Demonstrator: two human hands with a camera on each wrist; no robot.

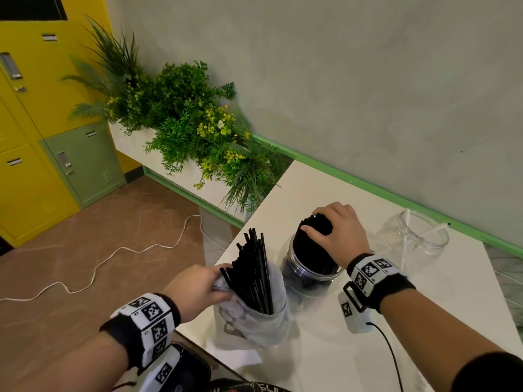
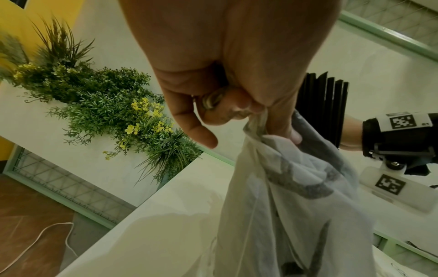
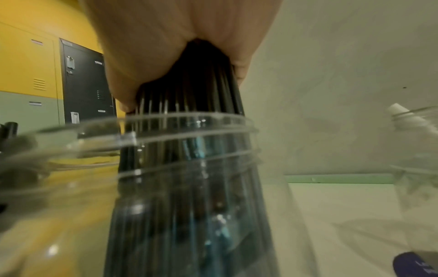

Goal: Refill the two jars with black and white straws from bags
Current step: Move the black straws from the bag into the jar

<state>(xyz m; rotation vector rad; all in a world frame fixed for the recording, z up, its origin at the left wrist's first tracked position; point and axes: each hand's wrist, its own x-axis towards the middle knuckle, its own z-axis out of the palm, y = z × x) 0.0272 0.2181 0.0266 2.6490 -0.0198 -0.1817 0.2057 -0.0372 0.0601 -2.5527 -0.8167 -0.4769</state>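
My right hand [image 1: 332,230] grips the top of a thick bundle of black straws [image 1: 314,244] whose lower ends stand inside a clear jar [image 1: 310,281] on the white table. In the right wrist view the bundle [image 3: 189,120] passes down through the jar's rim [image 3: 166,120], with my fingers [image 3: 123,90] curled round it. My left hand [image 1: 198,287] pinches the rim of a thin white plastic bag [image 1: 254,323] that stands beside the jar and holds more black straws [image 1: 254,267]. The left wrist view shows my fingers [image 2: 279,123] bunching the bag [image 2: 296,196]. A second clear jar [image 1: 416,236] holding a few white straws stands to the right.
The white table [image 1: 382,329] ends at a green-edged ledge along the grey wall. A planter box with green plants [image 1: 192,131] stands past the table's left corner. Yellow and green lockers [image 1: 42,154] line the left side. A white cable [image 1: 113,256] lies across the brown floor.
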